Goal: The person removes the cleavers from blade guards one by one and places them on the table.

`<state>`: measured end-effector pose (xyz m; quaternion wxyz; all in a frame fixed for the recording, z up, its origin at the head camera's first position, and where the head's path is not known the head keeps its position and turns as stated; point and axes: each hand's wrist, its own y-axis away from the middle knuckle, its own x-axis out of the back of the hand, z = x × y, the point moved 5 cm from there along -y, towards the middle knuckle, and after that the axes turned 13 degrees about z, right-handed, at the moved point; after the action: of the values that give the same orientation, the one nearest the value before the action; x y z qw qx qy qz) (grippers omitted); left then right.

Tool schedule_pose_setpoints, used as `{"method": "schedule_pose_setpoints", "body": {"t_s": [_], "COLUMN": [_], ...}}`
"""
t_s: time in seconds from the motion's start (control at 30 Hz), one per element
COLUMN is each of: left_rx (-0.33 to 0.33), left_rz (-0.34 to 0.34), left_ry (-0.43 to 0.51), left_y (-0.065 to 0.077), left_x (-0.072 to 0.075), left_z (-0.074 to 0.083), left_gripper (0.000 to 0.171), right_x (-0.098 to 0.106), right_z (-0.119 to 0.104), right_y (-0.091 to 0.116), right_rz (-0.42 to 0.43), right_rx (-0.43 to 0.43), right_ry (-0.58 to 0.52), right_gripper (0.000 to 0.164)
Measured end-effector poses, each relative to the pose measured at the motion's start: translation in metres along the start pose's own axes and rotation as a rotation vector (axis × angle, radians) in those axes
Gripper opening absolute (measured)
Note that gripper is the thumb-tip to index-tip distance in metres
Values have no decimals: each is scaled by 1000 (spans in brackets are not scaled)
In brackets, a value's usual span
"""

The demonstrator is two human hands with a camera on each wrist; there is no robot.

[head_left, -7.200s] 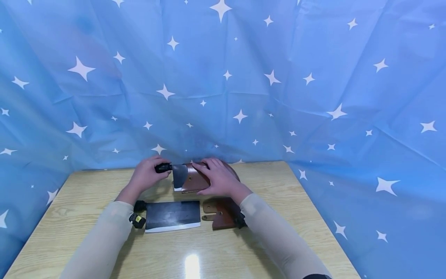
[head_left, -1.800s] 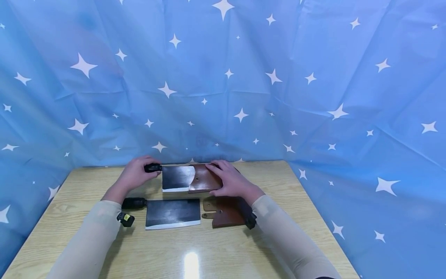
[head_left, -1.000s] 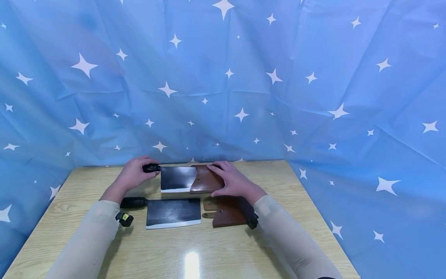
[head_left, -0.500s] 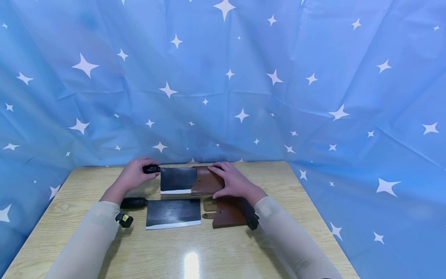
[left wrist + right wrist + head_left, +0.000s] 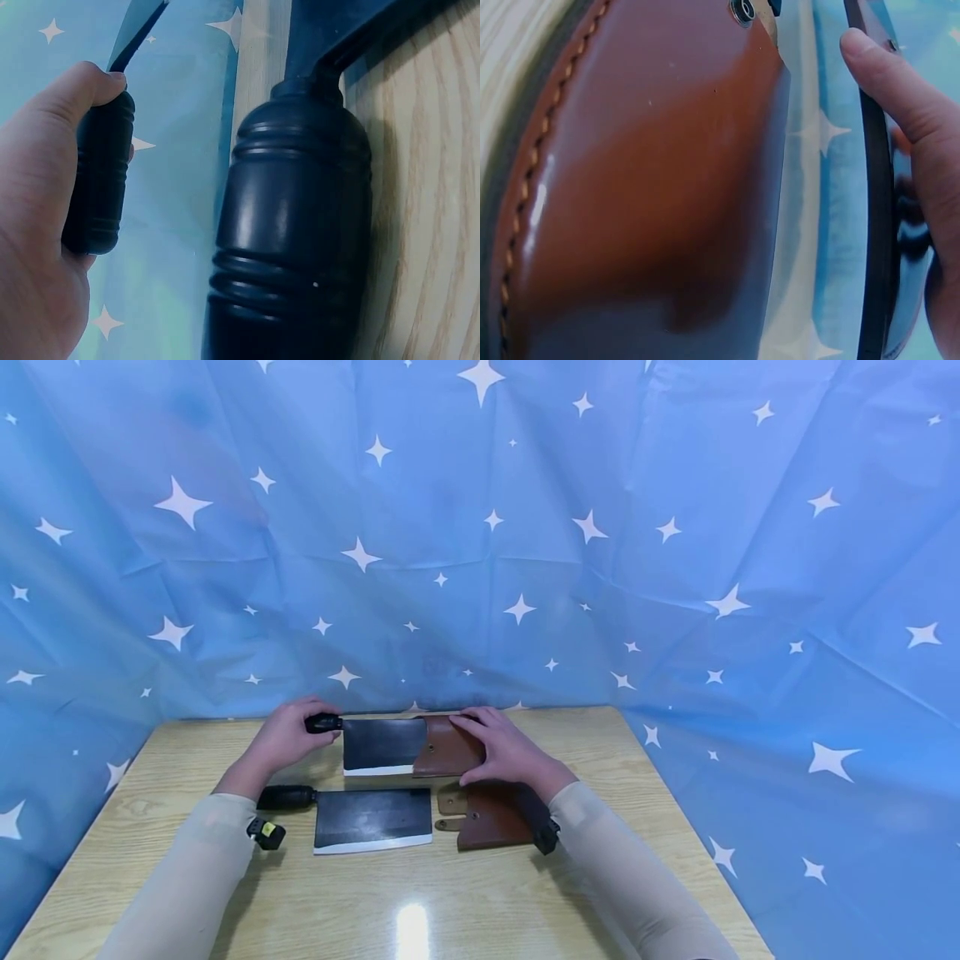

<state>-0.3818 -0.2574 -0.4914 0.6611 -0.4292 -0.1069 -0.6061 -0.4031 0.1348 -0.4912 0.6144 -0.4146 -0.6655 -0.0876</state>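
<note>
In the head view my left hand point(image 5: 288, 739) grips the black handle point(image 5: 324, 723) of a cleaver point(image 5: 382, 747) at the back of the table. The left wrist view shows the thumb along that handle point(image 5: 105, 176). The blade's far end sits inside a brown leather sheath point(image 5: 446, 747), with more than half the blade bare. My right hand point(image 5: 506, 753) holds the sheath at its right part, thumb on the near face; in the right wrist view the sheath's dark edge point(image 5: 876, 225) runs beside the thumb. The fingers behind it are mostly hidden.
A second cleaver point(image 5: 373, 821) lies bare in front of the held one, its black handle point(image 5: 292, 210) near my left wrist. To its right lies a second brown sheath point(image 5: 487, 822) with snap straps, partly under my right wrist. A starry blue cloth point(image 5: 480, 568) hangs behind the table.
Since the earliest frame the cleaver has slid left out of the sheath, baring much more blade. My left hand has moved left with the handle. Over the last second only slight further movement shows.
</note>
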Motion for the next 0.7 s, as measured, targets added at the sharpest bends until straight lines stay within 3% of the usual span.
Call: {"method": "schedule_pose_setpoints", "body": {"t_s": [0.7], "left_rx": [12], "left_rz": [7], "left_ry": [-7], "left_y": [0], "left_x": [3], "left_z": [-8], "left_gripper": [36], "right_x": [3], "right_z": [2], "right_y": [1], "right_rz": [-1], "right_rx": [-2], "right_ry": [8], "right_gripper": [114]}}
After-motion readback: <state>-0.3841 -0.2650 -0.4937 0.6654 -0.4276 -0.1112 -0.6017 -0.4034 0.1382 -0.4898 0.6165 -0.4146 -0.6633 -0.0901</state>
